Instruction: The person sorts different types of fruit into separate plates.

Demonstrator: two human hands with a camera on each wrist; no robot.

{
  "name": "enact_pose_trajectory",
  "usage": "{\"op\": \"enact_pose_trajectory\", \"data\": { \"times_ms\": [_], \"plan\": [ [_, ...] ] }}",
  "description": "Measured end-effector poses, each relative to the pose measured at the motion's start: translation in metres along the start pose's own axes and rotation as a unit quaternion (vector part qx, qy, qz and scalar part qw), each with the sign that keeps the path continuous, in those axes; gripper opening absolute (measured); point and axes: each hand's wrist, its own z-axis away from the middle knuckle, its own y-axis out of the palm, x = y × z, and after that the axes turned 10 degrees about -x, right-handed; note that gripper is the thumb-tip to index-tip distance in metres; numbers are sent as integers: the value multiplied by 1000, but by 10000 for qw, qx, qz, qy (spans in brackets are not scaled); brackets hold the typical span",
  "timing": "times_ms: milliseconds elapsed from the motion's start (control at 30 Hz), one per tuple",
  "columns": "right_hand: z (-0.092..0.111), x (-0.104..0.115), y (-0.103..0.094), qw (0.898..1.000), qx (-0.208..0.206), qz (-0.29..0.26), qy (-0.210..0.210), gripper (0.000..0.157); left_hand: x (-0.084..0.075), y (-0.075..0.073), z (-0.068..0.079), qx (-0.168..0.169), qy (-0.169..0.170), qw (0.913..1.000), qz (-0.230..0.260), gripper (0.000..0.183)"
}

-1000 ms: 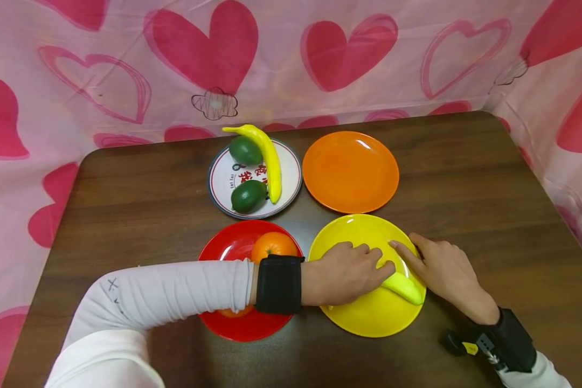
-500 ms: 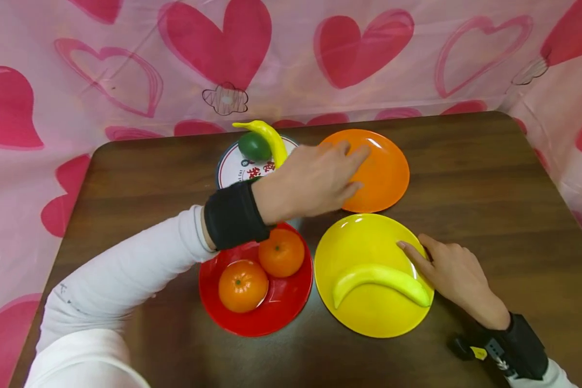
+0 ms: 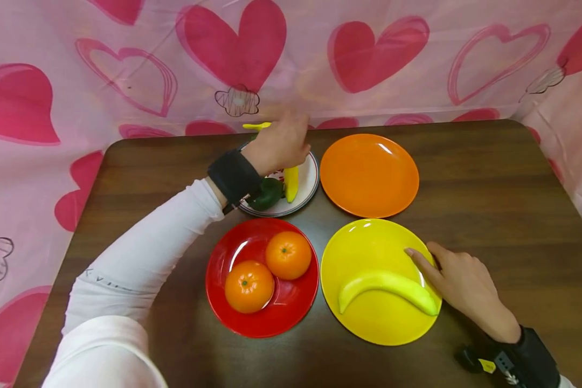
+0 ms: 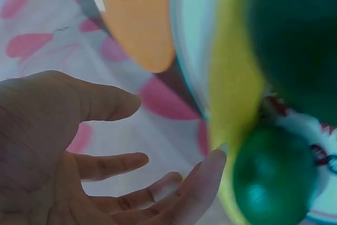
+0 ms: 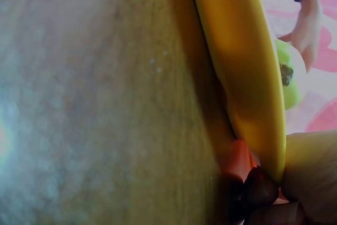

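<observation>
In the head view my left hand (image 3: 280, 141) is over the white plate (image 3: 312, 180), blurred and hiding part of it. On that plate lie a yellow banana (image 3: 291, 186) and a dark green oval fruit (image 3: 267, 195). The left wrist view shows the thumb and fingers spread apart, one fingertip right at the banana (image 4: 234, 82), with two green fruits beyond. My right hand (image 3: 468, 283) grips the right rim of the yellow plate (image 3: 368, 248), thumb on top, other fingers beneath. A greenish-yellow banana (image 3: 388, 281) rests on this plate.
A red plate (image 3: 223, 307) at front left carries two oranges (image 3: 288, 256). The orange plate (image 3: 370, 175) stands behind the yellow one. The brown wooden table (image 3: 504, 205) ends at the back against a pink cloth (image 3: 300, 102) with hearts.
My left hand has left the banana on the yellow plate, passing by the orange plate to over the white plate. My right hand keeps its hold on the yellow plate's rim.
</observation>
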Motion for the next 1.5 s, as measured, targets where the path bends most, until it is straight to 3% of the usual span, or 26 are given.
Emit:
{"op": "enact_pose_trajectory", "data": {
  "times_ms": [100,200,367,767,967,1200,1500],
  "plan": [
    [0,0,0,10000,-9,-2,-13,39,3,10,-1,388,-388,9985,-31,57],
    [0,0,1,10000,-14,7,-43,38,4,20,-1,549,-552,9968,-154,60],
    [0,0,1,10000,-2,47,-15,39,0,30,0,611,-721,9951,-294,57],
    [0,0,1,10000,-4,59,14,40,1,47,2,798,-1157,9900,-104,51],
    [-1,1,1,10000,-2,53,17,40,0,53,3,618,-1108,9913,-336,48],
    [0,1,0,10000,23,48,31,40,0,56,5,449,-1067,9930,-241,49],
    [0,0,1,9999,-114,58,-21,39,-7,40,9,-108,-560,9982,182,48]
  ]
}}
